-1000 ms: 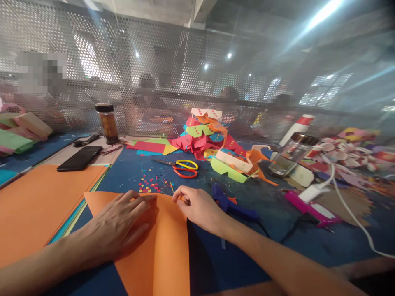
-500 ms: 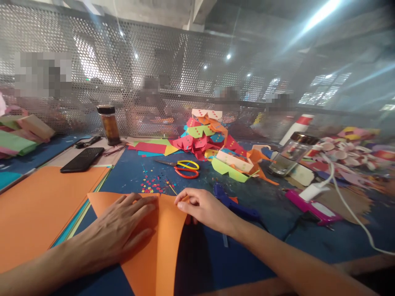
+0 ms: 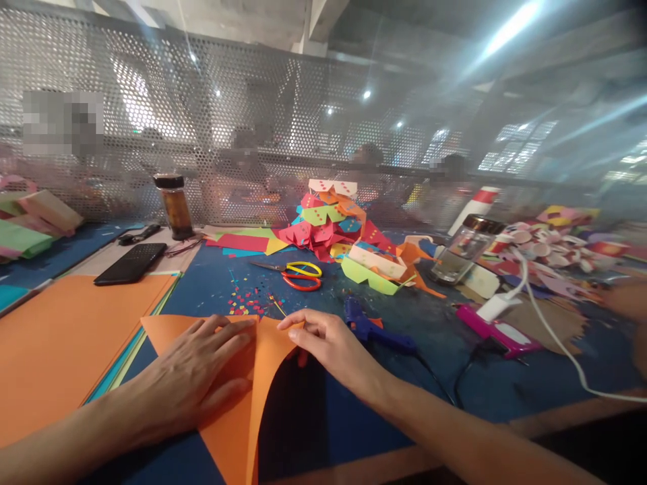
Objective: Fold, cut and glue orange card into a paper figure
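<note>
Left hand (image 3: 202, 374): spread flat on the paper; should press steadily.
Right hand (image 3: 323, 340): pinches the far right corner; should guide evenly.
Orange paper (image 3: 267, 350): right side curves up; avoid kinks.

A perforated screen (image 3: 197, 101) stands behind the blue table (image 3: 202, 296), beneath a bright light (image 3: 513, 28).

A plain orange sheet (image 3: 233, 424) is being held at the lower centre of the frame. Its left part is being pressed down, a pointed corner showing toward the left; its right part is being raised and bent into a curve, the upper right corner being pinched. Its near end is being cropped by the frame's bottom edge.
</note>
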`<action>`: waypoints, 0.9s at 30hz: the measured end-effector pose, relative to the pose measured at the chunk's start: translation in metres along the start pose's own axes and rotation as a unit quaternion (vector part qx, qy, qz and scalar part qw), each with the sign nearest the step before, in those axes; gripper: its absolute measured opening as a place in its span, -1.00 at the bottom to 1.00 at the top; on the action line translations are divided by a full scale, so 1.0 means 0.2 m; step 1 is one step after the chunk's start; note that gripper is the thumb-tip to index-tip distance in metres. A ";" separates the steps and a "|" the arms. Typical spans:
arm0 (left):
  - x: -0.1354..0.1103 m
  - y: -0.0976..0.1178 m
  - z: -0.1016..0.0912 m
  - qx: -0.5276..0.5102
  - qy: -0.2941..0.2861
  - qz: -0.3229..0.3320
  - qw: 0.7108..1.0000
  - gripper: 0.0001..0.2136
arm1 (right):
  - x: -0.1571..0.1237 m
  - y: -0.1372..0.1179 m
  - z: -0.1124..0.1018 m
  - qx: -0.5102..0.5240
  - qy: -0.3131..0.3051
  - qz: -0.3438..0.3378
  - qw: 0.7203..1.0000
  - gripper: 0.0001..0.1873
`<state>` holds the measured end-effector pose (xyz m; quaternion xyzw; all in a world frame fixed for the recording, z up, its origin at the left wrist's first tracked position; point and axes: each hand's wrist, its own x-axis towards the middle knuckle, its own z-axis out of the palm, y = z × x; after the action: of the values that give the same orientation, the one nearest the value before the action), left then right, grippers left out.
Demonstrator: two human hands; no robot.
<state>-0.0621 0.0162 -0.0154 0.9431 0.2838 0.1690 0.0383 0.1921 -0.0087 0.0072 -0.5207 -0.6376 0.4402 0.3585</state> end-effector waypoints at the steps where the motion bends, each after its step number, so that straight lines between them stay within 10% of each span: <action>1: 0.00 0.00 0.00 0.001 0.002 0.004 1.000 -0.57 | 0.00 0.00 0.00 0.008 0.006 -0.003 1.000 -0.83; 11: -0.02 -0.01 0.03 0.012 -0.031 -0.002 0.999 -0.51 | 0.02 -0.02 0.05 0.085 -0.021 -0.004 0.996 -0.80; 27: -0.04 -0.04 0.07 0.017 -0.016 -0.026 0.999 -0.50 | 0.02 0.08 0.05 -0.153 0.047 -0.017 0.987 -0.74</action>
<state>-0.0679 0.0183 -0.0317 0.9387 0.3100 0.1477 0.0316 0.1887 -0.0060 -0.0112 -0.5791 -0.6884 0.3062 0.3115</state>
